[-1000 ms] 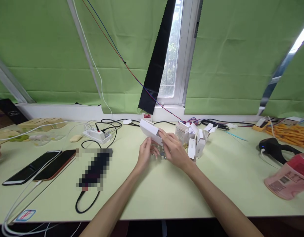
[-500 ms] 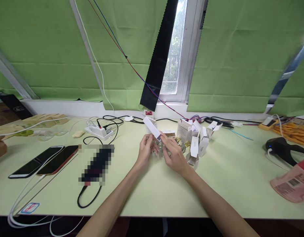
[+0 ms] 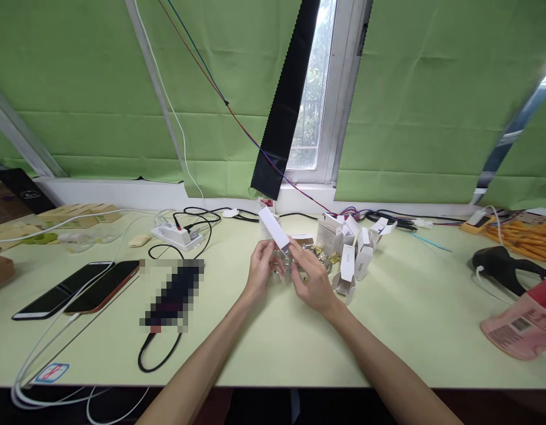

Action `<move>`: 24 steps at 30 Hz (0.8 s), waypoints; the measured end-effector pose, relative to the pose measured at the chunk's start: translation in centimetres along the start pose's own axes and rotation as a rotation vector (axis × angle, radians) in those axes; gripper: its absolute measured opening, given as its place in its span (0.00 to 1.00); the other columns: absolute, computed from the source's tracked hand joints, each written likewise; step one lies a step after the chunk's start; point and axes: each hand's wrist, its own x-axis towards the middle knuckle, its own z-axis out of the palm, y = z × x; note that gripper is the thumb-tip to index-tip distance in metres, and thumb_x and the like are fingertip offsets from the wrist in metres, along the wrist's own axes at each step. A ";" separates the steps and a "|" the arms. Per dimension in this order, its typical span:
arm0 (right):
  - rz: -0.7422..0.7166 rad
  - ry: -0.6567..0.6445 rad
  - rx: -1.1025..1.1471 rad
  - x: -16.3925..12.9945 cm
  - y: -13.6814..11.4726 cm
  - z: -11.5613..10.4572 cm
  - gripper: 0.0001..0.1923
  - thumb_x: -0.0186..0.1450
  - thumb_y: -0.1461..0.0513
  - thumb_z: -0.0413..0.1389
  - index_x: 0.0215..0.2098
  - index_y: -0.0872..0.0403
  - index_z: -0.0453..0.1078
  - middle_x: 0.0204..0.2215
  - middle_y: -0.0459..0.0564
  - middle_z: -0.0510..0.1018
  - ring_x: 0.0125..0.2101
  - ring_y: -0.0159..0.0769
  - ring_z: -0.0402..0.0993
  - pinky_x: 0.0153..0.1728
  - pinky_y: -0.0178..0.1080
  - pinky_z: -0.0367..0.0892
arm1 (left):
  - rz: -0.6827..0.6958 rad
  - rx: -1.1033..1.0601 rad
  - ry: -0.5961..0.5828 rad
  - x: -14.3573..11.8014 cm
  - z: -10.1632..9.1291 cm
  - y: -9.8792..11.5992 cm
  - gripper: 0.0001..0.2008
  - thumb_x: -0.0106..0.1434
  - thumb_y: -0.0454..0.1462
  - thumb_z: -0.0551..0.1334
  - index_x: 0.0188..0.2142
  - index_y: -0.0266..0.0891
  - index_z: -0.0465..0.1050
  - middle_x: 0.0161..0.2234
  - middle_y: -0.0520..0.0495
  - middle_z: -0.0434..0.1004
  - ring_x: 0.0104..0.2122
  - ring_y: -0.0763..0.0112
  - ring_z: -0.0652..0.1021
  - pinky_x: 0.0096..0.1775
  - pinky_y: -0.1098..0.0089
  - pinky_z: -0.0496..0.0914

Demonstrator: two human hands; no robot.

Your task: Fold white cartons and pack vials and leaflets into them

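My right hand [image 3: 313, 278] grips a small white carton [image 3: 274, 228], tilted up and away to the left. My left hand [image 3: 260, 274] meets it just below, its fingers curled round a small clear glassy item [image 3: 281, 260] at the carton's lower end. Both hands hover low over the pale green table [image 3: 273, 336], near its middle. Just right of them stands a cluster of small white boxes [image 3: 349, 248] with open flaps, and small gold pieces [image 3: 330, 258] lie beside the right hand.
Two phones [image 3: 78, 288] lie at the left with white cables, beside a black device on a black cord [image 3: 160, 363]. A white power strip [image 3: 175, 237] sits behind. At right are a black handheld scanner [image 3: 503, 265], a pink pouch [image 3: 520, 327] and orange items [image 3: 527, 233].
The carton has turned from broadside to edge-on and dropped a little toward the table. My hands have closed in together beneath it. A person's hand at the far left edge has gone from view.
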 end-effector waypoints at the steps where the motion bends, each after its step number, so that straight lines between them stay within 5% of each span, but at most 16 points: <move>1: 0.004 0.008 0.003 0.0 0.0 0.0 0.32 0.70 0.71 0.47 0.70 0.46 0.54 0.66 0.55 0.65 0.57 0.43 0.72 0.55 0.49 0.72 | 0.001 0.003 -0.002 0.0 0.0 0.0 0.23 0.58 0.54 0.67 0.39 0.41 0.65 0.31 0.52 0.75 0.20 0.74 0.76 0.16 0.76 0.67; 7: 0.038 0.059 -0.027 -0.1 0.1 0.1 0.28 0.70 0.69 0.47 0.68 0.48 0.60 0.62 0.56 0.71 0.54 0.44 0.74 0.52 0.49 0.74 | -0.010 0.040 -0.041 -0.2 0.1 0.2 0.22 0.60 0.54 0.66 0.39 0.43 0.61 0.21 0.58 0.70 0.16 0.75 0.73 0.13 0.80 0.60; 14: 0.126 0.122 -0.074 -0.1 0.0 0.2 0.24 0.70 0.68 0.46 0.62 0.50 0.67 0.48 0.55 0.81 0.45 0.42 0.78 0.44 0.45 0.76 | 0.002 0.066 -0.081 -0.4 0.3 0.3 0.22 0.61 0.54 0.65 0.38 0.44 0.59 0.18 0.59 0.70 0.13 0.74 0.72 0.12 0.79 0.60; 24: 0.241 0.111 -0.057 0.1 -0.3 0.0 0.17 0.69 0.65 0.47 0.48 0.50 0.75 0.34 0.50 0.82 0.32 0.40 0.76 0.36 0.41 0.73 | 0.038 0.105 -0.030 -0.3 0.4 0.0 0.21 0.60 0.53 0.67 0.38 0.43 0.61 0.18 0.60 0.68 0.09 0.82 0.62 0.11 0.79 0.52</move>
